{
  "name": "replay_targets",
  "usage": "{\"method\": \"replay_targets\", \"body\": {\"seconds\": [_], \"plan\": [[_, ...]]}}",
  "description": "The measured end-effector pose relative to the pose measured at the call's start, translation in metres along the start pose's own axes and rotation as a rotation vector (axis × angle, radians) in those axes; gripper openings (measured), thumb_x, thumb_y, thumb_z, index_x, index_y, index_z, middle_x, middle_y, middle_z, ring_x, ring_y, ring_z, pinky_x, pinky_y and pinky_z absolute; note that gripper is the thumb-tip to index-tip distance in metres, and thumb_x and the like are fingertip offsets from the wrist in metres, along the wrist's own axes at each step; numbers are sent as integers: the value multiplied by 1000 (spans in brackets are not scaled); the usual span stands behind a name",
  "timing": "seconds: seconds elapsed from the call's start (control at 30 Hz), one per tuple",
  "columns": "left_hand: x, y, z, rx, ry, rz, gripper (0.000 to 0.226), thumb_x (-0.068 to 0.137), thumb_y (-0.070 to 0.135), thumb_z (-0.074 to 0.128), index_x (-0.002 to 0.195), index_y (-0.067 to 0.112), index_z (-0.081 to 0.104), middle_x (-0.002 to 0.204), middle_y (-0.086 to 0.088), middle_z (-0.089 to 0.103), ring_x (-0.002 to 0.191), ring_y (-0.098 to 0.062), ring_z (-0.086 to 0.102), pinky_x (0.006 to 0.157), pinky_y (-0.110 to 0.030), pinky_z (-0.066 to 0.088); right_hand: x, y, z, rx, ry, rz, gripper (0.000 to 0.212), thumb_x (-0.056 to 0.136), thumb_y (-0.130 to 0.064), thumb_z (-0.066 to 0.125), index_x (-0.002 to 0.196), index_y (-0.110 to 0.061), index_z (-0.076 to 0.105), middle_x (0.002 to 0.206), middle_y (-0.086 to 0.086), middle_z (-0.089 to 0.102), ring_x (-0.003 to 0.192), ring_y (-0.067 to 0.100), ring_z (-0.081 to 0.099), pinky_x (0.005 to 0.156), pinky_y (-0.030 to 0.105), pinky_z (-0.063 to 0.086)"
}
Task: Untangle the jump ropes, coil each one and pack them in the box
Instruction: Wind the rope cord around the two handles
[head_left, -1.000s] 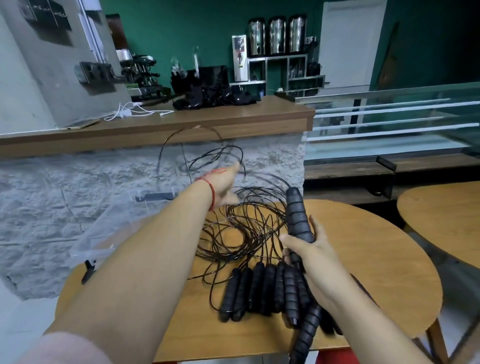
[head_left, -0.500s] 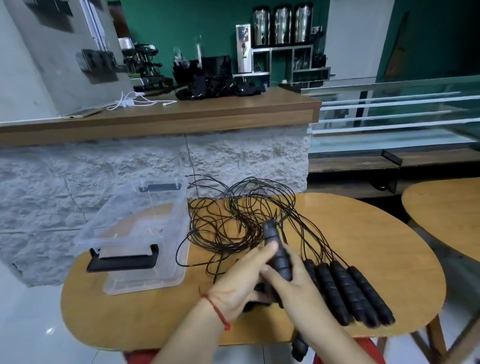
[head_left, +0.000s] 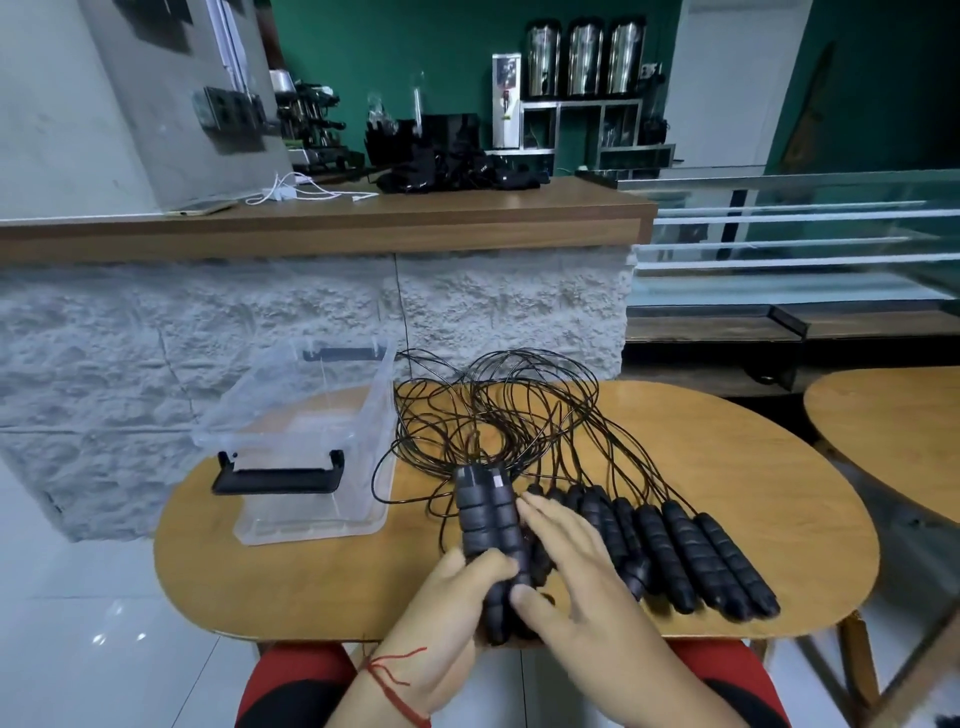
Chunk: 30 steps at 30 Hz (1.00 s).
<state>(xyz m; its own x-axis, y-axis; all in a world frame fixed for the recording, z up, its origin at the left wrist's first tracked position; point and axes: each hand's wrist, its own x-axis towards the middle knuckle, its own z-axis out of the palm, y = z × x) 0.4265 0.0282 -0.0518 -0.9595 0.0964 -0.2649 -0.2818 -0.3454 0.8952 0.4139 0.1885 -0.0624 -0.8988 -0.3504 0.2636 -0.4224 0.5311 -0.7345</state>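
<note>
Jump ropes (head_left: 498, 415): thin black cords with ribbed black foam handles, heaped in one loose snarl beyond the fingertips; none coiled, none packed.
Held pair (head_left: 488, 519): two handles side by side, lower halves wrapped in the curled fingers of the left hand (head_left: 457, 587), tops poking out past the knuckles toward the snarl.
Right hand (head_left: 587, 577): fingers (head_left: 545, 519) straight and slightly spread, laid flat over the neighbouring handles just right of the pair; thumb pressed against the pair's side.
Loose handles (head_left: 701, 561): fanned in a row right of the right-hand fingers, butts close to the near edge of the round wooden table (head_left: 727, 467).
Box (head_left: 291, 509): clear plastic tub with black clip handles, left of the left-hand fingers and apart from them; one cord loop just beside its wall.
Risk, tightening: likely if the pair gets pulled straight back, cinching crossed loops into knots.
Risk, mismatch: cannot tell whether both gripped handles belong to one rope; if not, two ropes dragged at once.
Risk, spill: shared cords could tug the row off the near edge once the flat fingers lift.
Risk, box: a snagged loop might shove the light tub.
</note>
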Motion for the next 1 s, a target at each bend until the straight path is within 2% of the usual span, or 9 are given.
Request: {"method": "replay_targets", "body": {"seconds": [0.1,0.2,0.3,0.47,0.6,0.73,0.83,0.93,1.0], "plan": [[-15,-2,-15,-111,-157,-43,63,65,3,62,127,5,69,119,-35,68,96,-47,67,74,-56,59,-11,-2,-8,178,37,-26,50,100,-30,65,146,-48,53,157,-32,40,151,-2,32,122,26,26],[-25,-1,-18,-99,-304,-44,62,62,3,61,124,4,69,101,-35,62,82,-43,64,65,-50,56,-9,-14,-12,453,47,70,36,105,-19,65,134,-39,64,132,-18,70,116,4,66,101,25,52],[-29,-5,-12,-116,-345,-65,63,62,6,62,125,3,68,96,-30,60,80,-39,63,66,-49,56,-8,-25,-16,704,15,135,32,102,-7,61,130,-22,67,115,-3,79,77,21,63,66,28,58],[-38,-10,-6,-158,-384,-167,55,61,9,54,110,-10,70,100,-25,63,95,-43,68,85,-61,56,-20,-23,-8,852,70,237,31,100,-6,65,127,-20,70,115,5,77,61,22,54,48,23,45],[-45,-10,-5,-164,-337,-193,50,57,9,59,104,-8,67,90,-22,57,78,-35,61,75,-52,56,-24,-19,-6,714,42,171,34,99,-7,67,129,-23,68,120,-1,78,108,19,73,92,28,53],[-46,-6,-11,-76,-315,-221,52,50,9,66,100,-7,67,80,-22,52,63,-30,52,59,-35,44,-21,-16,-23,418,126,37,45,100,-15,72,136,-41,64,136,-17,66,129,5,60,112,34,47],[-54,0,-12,193,-318,-205,57,53,9,68,107,-9,66,80,-25,58,69,-32,55,64,-37,44,-3,-21,-43,259,42,-248,41,106,-18,54,144,-32,61,154,-15,53,152,12,39,124,27,29],[-61,12,-4,306,-298,-95,48,66,12,72,111,-5,65,83,-22,61,76,-31,56,70,-40,45,22,-30,-50,257,-74,-352,37,111,-38,42,117,-19,72,119,-4,72,126,19,62,118,45,35],[-62,21,-1,258,-196,76,44,66,19,81,103,-1,70,78,-22,59,69,-29,56,64,-38,46,31,-32,-52,381,-79,-321,52,109,-56,38,99,-15,68,85,2,66,83,24,64,86,51,49]]}}
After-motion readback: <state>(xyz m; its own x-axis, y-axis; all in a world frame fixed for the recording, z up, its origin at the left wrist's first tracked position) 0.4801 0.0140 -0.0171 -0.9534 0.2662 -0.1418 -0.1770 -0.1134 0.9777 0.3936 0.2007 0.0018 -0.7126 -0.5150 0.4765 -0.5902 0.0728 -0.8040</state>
